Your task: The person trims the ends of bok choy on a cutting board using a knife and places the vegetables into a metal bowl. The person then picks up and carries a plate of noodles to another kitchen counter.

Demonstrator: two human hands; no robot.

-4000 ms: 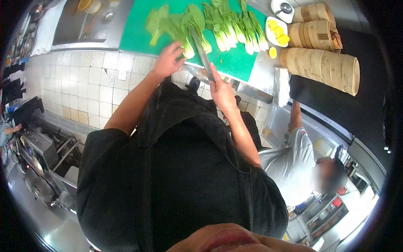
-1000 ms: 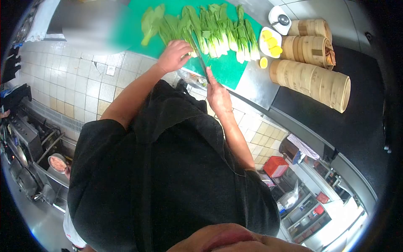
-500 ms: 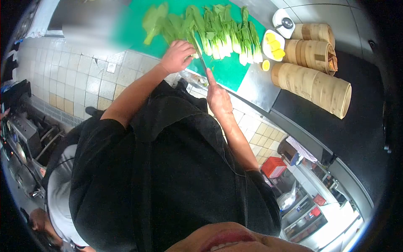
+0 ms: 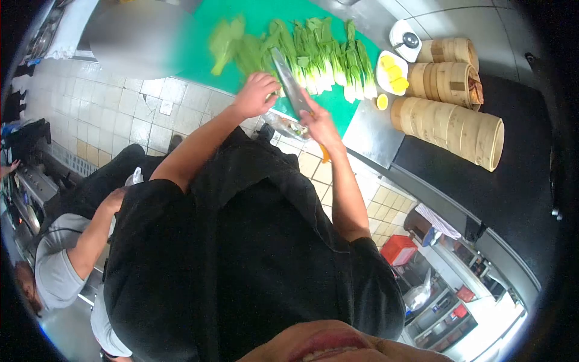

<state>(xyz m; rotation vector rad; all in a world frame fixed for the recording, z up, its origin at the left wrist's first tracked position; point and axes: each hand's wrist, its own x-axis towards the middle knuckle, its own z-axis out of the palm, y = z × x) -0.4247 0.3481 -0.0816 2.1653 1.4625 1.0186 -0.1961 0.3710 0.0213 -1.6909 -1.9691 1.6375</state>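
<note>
My right hand (image 4: 321, 125) is wrapped round a kitchen knife (image 4: 289, 81) with an orange handle end. Its broad blade points away from me over the near part of the green cutting board (image 4: 338, 114), flat side showing. Just left of the blade, my left hand (image 4: 258, 95) has its fingers curled round the base of a bok choy (image 4: 252, 57), whose leaves spread away from me. Another bok choy (image 4: 224, 45) lies farther left. Several bok choy (image 4: 319, 63) lie in a row to the right, white stems toward me. Trimmings sit in a clear bag (image 4: 286, 127) below the board edge.
A white dish of yellow pieces (image 4: 392, 73) and a yellow round piece (image 4: 382, 101) stand right of the board. Behind are a white dish with a black spoon (image 4: 407, 40) and stacked bamboo steamers (image 4: 449, 133). A person in a grey shirt (image 4: 63, 259) is at left.
The knife has turned so its flat side shows, and my right hand has moved slightly away from me and right. My left hand stays by the bok choy. The person at left has shifted, an arm now showing.
</note>
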